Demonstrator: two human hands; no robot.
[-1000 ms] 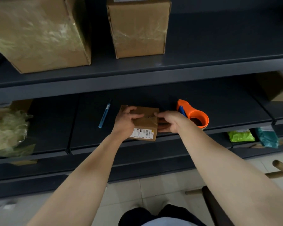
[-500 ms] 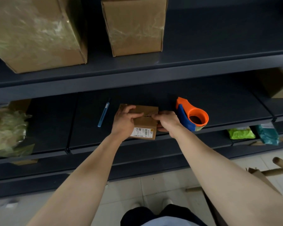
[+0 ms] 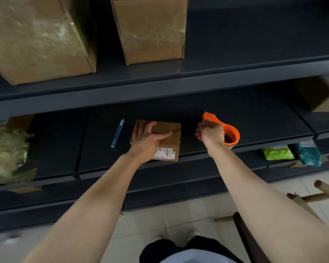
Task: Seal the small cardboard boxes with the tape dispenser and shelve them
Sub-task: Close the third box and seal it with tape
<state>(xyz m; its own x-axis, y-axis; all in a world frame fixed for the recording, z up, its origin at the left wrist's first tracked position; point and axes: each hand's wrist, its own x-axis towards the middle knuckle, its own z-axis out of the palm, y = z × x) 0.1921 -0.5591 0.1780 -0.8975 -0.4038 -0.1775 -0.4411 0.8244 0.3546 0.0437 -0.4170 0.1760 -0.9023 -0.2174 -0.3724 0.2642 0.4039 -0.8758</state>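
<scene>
A small cardboard box (image 3: 169, 144) with a white barcode label lies at the front of the middle shelf (image 3: 254, 118). My left hand (image 3: 147, 138) rests flat on its top, fingers straight and thumb spread across the flap seam. My right hand (image 3: 210, 133) is off the box, to its right, in front of the orange tape dispenser (image 3: 233, 132). Its fingers are loosely bent and not wrapped round the dispenser. The hand hides the dispenser's blue side.
A blue utility knife (image 3: 118, 133) lies left of the box. Two large taped cartons (image 3: 40, 40) (image 3: 150, 29) stand on the upper shelf. Crumpled plastic wrap (image 3: 6, 154) is at the left, and another carton (image 3: 319, 95) at the far right. Green and teal packets (image 3: 278, 153) lie on the lower shelf.
My right hand has let go of the box's right edge and moved right to the tape dispenser. My left hand has flattened on the box top.
</scene>
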